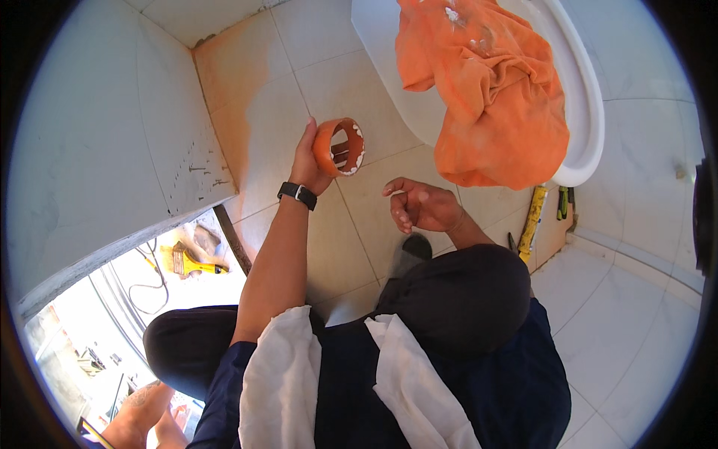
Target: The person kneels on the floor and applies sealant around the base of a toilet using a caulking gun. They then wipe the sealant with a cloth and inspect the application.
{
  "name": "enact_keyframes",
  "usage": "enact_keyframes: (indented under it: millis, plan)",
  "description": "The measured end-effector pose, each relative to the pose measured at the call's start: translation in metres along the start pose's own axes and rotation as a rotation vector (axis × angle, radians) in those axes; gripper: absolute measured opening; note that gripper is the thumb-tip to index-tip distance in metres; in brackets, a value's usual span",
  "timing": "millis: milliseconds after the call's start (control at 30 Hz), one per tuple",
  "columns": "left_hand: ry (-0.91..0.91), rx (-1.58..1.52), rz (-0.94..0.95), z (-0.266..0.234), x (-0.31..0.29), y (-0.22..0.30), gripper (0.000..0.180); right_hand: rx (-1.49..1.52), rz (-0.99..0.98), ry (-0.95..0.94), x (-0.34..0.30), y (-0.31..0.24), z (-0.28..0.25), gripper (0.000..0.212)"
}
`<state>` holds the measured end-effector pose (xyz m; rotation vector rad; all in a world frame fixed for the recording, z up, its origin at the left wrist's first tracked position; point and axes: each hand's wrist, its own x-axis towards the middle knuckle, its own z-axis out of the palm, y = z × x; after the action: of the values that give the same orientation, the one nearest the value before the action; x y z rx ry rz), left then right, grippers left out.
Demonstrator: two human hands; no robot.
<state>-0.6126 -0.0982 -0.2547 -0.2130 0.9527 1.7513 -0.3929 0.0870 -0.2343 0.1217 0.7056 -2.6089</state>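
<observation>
My left hand [308, 159], with a black watch on its wrist, is closed around a short orange pipe ring [324, 153]. White, pasty patches stick to the ring's rim, and its open end faces right. To the right of the ring and apart from it is my right hand [426, 207]. Its fingers are loosely bent and spread, with nothing in them. Beyond that hand an orange cloth [508, 112] with white smears lies draped over a white ceramic fixture [588, 112].
Tiled floor [329, 82] lies beneath my hands. A yellow tube [532, 221] and a green-and-black tool [562, 203] are by the right wall. At left, a wall panel [97, 135] stands beside a bright opening with a yellow-handled tool [198, 263] and cables.
</observation>
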Motion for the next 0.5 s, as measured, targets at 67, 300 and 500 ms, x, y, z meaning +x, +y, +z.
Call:
enact_keyframes:
  millis: [67,300,500]
  plan:
    - [-0.004,-0.033,-0.018,-0.005,-0.001,0.002,0.083,-0.175,0.094,0.138,-0.002,-0.001,-0.012,0.052]
    - [0.082,-0.391,0.185,-0.047,0.004,0.016,0.078,-1.680,0.606,0.774,-0.100,-0.052,0.025,0.039]
    - [0.183,-0.559,0.357,-0.076,0.013,0.032,0.061,-1.381,-0.381,1.166,-0.183,-0.155,0.204,0.023]
